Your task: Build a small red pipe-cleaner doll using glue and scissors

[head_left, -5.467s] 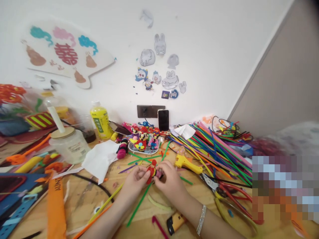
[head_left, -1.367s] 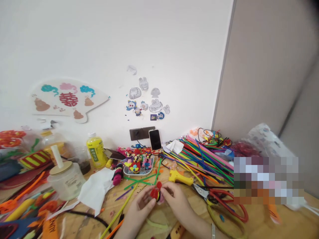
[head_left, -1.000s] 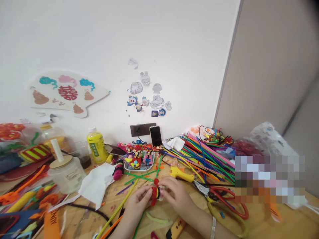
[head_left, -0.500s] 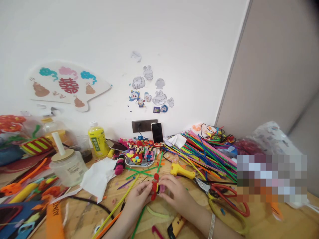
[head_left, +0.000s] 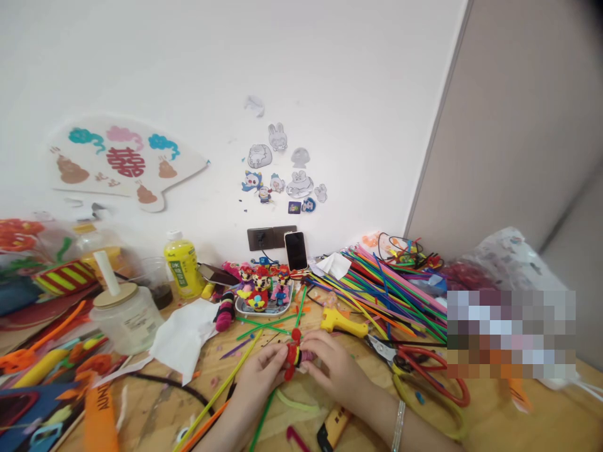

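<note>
Between my two hands is a small pipe-cleaner figure, mostly red with yellow, black and pink bands. The fingers of my left hand pinch its red left side. My right hand grips the pink right end with thumb and fingers. A green pipe cleaner reaches away from just behind the figure's red top; whether the two are joined I cannot tell. Below my hands a pale green strip lies on the wooden table.
A tray of finished-looking small figures stands behind my hands. To the right lie a yellow glue gun, red-handled scissors and a heap of coloured pipe cleaners. A yellow bottle and a glass jar stand left. A utility knife lies in front.
The view has shifted very slightly. Both hands keep their hold on the figure, which looks almost the same, turned a touch at most.
</note>
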Demonstrator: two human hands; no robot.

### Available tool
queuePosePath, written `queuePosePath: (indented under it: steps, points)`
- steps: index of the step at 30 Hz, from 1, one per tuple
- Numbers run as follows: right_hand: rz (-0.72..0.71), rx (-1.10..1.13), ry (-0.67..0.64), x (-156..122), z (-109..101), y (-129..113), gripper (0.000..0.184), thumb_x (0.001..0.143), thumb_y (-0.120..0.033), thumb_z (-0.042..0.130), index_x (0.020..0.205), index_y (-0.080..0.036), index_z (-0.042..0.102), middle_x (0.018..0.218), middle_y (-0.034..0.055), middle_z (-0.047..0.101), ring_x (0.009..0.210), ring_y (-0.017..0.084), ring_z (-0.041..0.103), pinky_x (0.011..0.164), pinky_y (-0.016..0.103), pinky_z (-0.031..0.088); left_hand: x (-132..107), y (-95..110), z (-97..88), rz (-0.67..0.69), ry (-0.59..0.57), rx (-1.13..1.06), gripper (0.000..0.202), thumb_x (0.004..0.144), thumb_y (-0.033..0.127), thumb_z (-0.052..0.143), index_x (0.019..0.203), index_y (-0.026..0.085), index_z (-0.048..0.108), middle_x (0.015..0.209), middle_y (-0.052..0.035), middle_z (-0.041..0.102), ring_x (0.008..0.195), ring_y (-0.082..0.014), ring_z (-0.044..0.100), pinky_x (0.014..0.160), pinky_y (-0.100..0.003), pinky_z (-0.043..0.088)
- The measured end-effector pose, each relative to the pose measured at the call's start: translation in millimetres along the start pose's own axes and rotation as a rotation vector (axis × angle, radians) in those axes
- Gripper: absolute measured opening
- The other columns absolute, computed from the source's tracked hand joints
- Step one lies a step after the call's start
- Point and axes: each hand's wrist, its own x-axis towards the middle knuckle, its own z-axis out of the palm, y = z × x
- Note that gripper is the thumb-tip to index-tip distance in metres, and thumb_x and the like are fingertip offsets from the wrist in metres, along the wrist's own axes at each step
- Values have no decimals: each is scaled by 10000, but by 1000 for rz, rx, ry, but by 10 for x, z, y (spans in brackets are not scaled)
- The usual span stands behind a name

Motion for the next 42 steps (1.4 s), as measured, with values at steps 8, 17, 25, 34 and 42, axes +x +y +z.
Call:
queuePosePath:
  steps: [8, 17, 25, 34, 42]
  points:
    - [-13, -20, -9, 5, -13, -15, 222, 826, -126, 508, 1028, -203, 557, 1037, 69, 581, 989, 173, 531, 878, 319, 446, -19, 2, 5, 4, 16, 10, 248, 593, 395, 729, 682, 174, 659, 629, 26, 653, 624, -115, 569, 606, -185, 436]
    - [-15, -153, -66, 22, -20, -25, 219, 814, -114, 494, 1009, -186, 562, 1021, 83, 579, 943, 183, 540, 835, 312, 455, -16, 0, 5, 3, 41, 12, 271, 559, 395, 749, 701, 175, 676, 646, 6, 668, 658, -149, 600, 626, -218, 465]
    - [55, -241, -146, 8, 19, 0, 419, 689, -239, 687, 1055, -161, 499, 972, 85, 597, 908, 230, 549, 791, 350, 454, -13, -30, -11, 12, 23, -35, 283, 574, 394, 752, 715, 159, 683, 638, 2, 658, 652, -147, 599, 660, -246, 486]
    - [27, -246, -134, 24, 25, 8, 296, 740, -154, 619, 1017, -178, 520, 955, 82, 615, 897, 221, 565, 780, 343, 463, -33, -10, 23, -2, -7, -76, 266, 568, 370, 765, 729, 168, 699, 668, -7, 693, 653, -143, 614, 689, -249, 492]
    - [47, -222, -122, -4, 13, -6, 346, 727, -194, 649, 1046, -180, 516, 999, 84, 612, 934, 226, 554, 809, 347, 449, -36, 2, 39, 7, 11, -44, 289, 549, 401, 761, 696, 166, 679, 633, 2, 665, 651, -150, 601, 642, -237, 480]
